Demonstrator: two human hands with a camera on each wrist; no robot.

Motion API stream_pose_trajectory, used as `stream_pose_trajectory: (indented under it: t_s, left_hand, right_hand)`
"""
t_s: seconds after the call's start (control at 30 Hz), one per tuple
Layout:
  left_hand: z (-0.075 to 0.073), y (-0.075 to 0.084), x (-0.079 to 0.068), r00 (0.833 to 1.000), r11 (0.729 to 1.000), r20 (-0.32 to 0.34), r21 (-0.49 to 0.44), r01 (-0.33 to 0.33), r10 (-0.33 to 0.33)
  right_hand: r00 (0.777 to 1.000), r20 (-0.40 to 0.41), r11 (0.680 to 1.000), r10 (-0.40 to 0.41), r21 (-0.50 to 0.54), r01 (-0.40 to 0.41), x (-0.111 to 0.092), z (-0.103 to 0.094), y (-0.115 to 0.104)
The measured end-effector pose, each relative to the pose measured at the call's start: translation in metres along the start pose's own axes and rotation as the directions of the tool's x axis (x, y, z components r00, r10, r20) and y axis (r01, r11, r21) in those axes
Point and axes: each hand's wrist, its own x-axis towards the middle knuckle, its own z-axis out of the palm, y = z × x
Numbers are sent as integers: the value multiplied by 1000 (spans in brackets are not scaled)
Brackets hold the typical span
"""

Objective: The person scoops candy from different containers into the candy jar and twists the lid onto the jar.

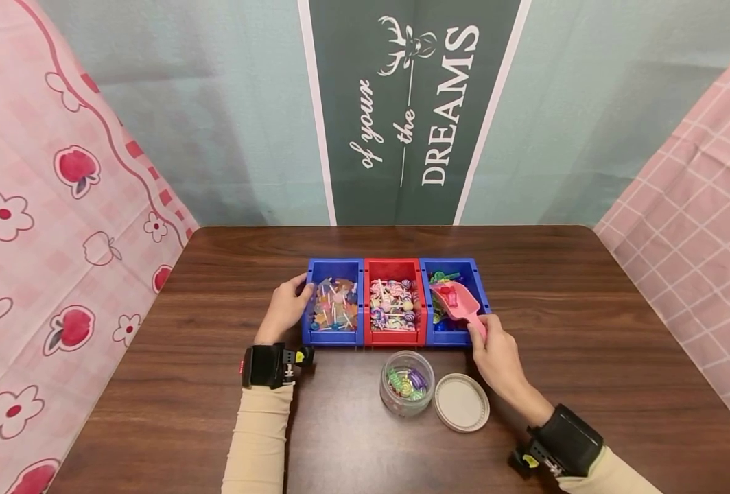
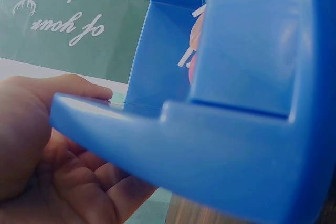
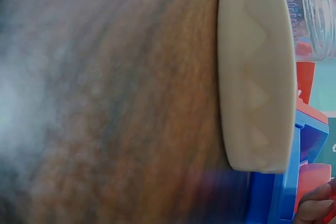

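Observation:
My left hand (image 1: 286, 306) grips the side wall of the left blue bin (image 1: 333, 337). In the left wrist view the thumb lies along the wall's top edge and the fingers curl below it on the outside. Small lollipops and orange pieces fill that bin. My right hand (image 1: 499, 353) holds a pink scoop (image 1: 467, 310) by its handle. The scoop is tilted over the right blue bin (image 1: 451, 338), with red and pink pieces in its bowl. Green, yellow and blue candies show in that bin, partly hidden by the scoop.
A red bin (image 1: 394, 338) of swirled lollipops stands between the blue ones. In front is a clear jar (image 1: 405, 406) holding green, yellow and purple candies. Its cream lid (image 1: 462, 403) lies to the right, near my right forearm. A printed cloth (image 1: 254, 137) hangs behind the table.

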Motion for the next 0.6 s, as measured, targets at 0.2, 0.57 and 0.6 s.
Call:
stream_pose_trajectory:
  t_s: [0.2,0.57,0.6]
  left_hand:
    - [0,2,0,1000,1000,4,-16,8,-8]
    - [0,1,0,1000,1000,0,-7,7,-7]
    - [0,1,0,1000,1000,2,-8,7,-7]
  right_hand:
    - [999,-39,1000,-15,21,16,-2,-3,1]
    - [995,-99,994,-29,103,39,-6,-9,7]
    - [995,-100,992,-26,123,38,-6,-10,7]
